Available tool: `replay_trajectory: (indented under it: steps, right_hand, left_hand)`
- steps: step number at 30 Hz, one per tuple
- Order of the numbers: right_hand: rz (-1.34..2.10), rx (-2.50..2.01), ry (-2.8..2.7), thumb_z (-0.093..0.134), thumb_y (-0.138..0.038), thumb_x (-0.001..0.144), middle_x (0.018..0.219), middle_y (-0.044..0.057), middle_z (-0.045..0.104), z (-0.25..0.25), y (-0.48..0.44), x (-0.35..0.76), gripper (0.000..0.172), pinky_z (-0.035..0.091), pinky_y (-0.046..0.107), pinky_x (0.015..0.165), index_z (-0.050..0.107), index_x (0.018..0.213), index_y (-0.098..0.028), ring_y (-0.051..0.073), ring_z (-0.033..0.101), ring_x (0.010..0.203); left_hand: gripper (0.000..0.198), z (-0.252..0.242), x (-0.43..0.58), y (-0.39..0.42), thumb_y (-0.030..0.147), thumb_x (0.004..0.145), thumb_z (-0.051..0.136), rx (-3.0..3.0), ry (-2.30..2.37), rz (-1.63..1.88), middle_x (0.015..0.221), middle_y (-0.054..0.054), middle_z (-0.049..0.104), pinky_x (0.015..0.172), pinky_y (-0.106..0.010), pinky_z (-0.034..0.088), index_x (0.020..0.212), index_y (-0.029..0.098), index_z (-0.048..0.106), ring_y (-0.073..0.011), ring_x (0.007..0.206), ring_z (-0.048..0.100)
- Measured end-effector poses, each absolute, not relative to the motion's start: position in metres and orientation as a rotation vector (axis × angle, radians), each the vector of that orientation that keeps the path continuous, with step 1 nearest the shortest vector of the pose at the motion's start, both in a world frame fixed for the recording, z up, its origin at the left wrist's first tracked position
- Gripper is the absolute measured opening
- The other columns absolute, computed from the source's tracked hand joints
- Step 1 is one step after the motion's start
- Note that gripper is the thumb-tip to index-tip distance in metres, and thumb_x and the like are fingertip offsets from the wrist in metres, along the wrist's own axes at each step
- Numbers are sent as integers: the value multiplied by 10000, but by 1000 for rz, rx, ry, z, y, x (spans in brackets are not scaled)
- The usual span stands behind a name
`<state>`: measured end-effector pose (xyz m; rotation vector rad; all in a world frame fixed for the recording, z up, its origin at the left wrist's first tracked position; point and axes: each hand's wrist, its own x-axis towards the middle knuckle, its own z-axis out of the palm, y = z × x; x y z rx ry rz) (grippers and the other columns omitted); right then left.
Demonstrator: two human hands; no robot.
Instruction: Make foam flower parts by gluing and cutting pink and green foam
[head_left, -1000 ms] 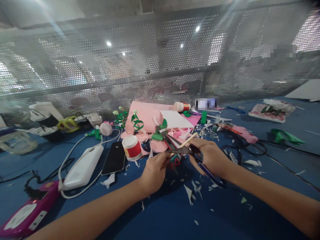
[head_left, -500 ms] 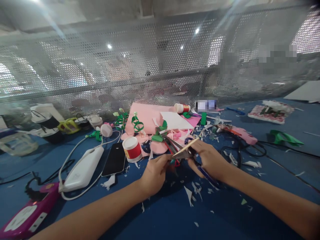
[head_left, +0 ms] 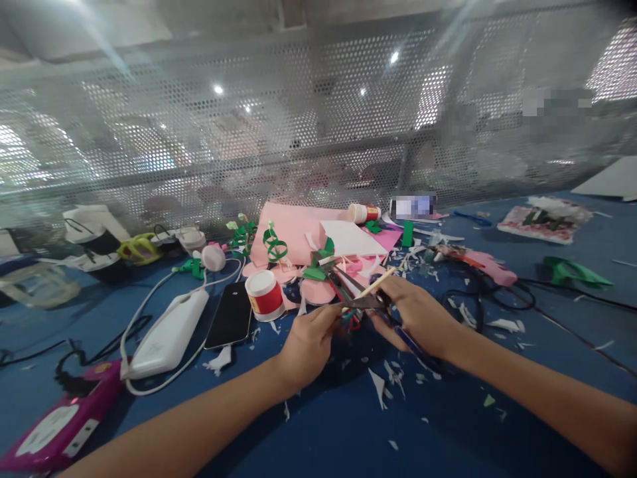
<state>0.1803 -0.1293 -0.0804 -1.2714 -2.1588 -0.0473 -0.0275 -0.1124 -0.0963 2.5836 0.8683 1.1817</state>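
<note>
My right hand (head_left: 418,312) is wrapped round a pair of scissors (head_left: 371,303) with dark blue handles. The blades point left and stand apart. A thin pale stick (head_left: 377,283) slants up to the right beside the blades. At its lower end the fingertips of my left hand (head_left: 306,345) are pinched together, close to the lower blade. Behind the blades lie green paper leaves (head_left: 314,272) and pink paper pieces (head_left: 318,291). Whether the stick is touching the blades I cannot tell.
Left of my hands are a red-and-white paper cup (head_left: 265,297), a black phone (head_left: 229,315), a white power bank (head_left: 166,335) and a magenta power strip (head_left: 64,418) with cables. A hot glue gun (head_left: 485,265) lies right. Paper scraps litter the blue table (head_left: 348,425); a perforated metal screen (head_left: 209,146) stands behind.
The stick's far end has moved slightly up and to the right. The lower scissor blade has turned and shows less of its flat side. Both hands stay nearly in place.
</note>
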Motion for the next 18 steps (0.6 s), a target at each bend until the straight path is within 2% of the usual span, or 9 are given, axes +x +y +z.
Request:
replay_trajectory:
  steps: [3,6,9,13,18]
  right_hand:
    - [-8,-1291,-2144,490,-224,708,692,36,546,-76,-131,182,48,374,262,597,446,719,-207,158,501,638]
    - [55,-1355,-2131,493,-213,680,597,13,524,-70,-133,184,115,344,244,532,395,619,-216,134,481,553]
    - [-14,-1373,-2109,496,-206,657,588,9,518,-68,-134,184,110,330,245,512,394,618,-215,130,466,527]
    - [-158,-1322,-2113,502,-220,676,675,31,551,-75,-132,184,71,362,266,562,461,732,-202,160,500,602]
    - [-242,-1141,-2147,483,-184,681,758,70,556,-80,-130,184,96,406,299,643,461,773,-197,198,524,713]
  left_hand:
    - [296,-96,-28,-113,39,824,372,2624,894,1166,696,-16,643,549,-189,477,982,159,592,-93,571,585]
    - [325,-95,-28,-112,26,809,368,2628,971,1152,716,-21,641,559,-198,483,1015,157,583,-97,587,581]
    - [318,-96,-29,-112,23,800,375,2648,987,1198,716,-25,636,562,-201,482,998,155,586,-105,604,585]
    - [277,-97,-31,-111,33,808,400,2655,891,1265,721,-33,647,568,-197,485,944,159,605,-112,630,605]
    - [379,-99,-32,-111,0,782,380,2644,719,1165,782,-42,666,588,-200,504,1076,152,564,-106,642,619]
